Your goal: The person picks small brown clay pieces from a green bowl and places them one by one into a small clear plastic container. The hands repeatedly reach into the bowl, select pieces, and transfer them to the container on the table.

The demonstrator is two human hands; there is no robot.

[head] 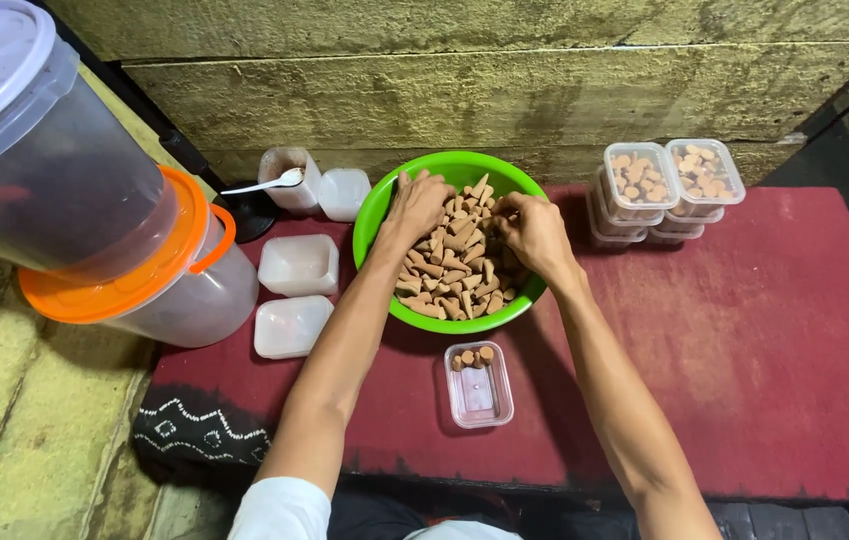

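Small clear tray (479,385), few cones inside, lies nearest on red mat (764,340). Beyond it, left hand (416,205) and right hand (534,232) dig into green bowl (376,205) of brown cones (454,270), fingers curled, grip hidden.

A dark red cloth (744,330) with a black patterned edge covers the surface, against a rough plank wall (504,90). At the left, two clear lidded buckets (94,200) lie stacked beside empty plastic tubs (296,265) and a white spoon (269,183). Stacked clear boxes (669,185), filled with brown pieces, stand at the back right.
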